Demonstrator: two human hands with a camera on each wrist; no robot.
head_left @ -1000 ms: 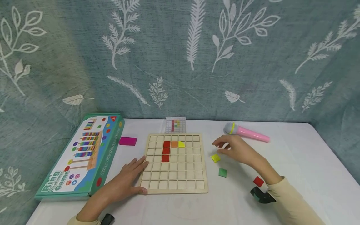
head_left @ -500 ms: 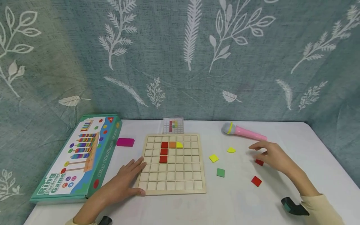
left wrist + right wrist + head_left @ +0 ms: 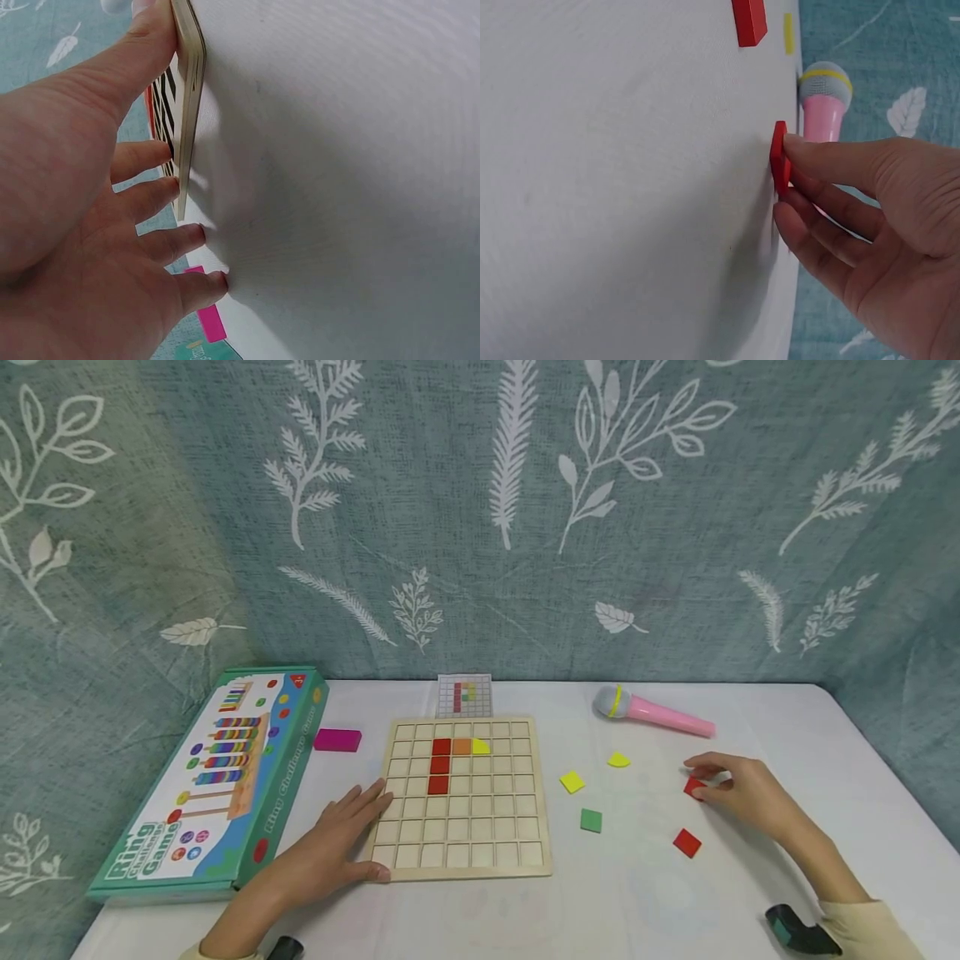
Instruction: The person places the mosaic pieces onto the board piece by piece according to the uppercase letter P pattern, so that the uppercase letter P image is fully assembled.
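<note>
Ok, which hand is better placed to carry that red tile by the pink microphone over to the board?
The right hand: its fingertips already pinch the red tile, tipped up on edge on the table. The left hand lies flat against the wooden board's left edge, bracing it, on the far side from the tile.

From my remote seat this reads as a home play corner or a small staged recording spot rather than a workplace: a table [image 3: 787,735] under a plain white cloth stands against a teal curtain [image 3: 480,510] printed with white leaves and feathers, which closes off the whole background. What lies on the cloth is all children's stuff: a boxed ring game [image 3: 217,777], a wooden grid board [image 3: 465,835] with coloured tiles, and a pink toy microphone [image 3: 652,712].
</note>
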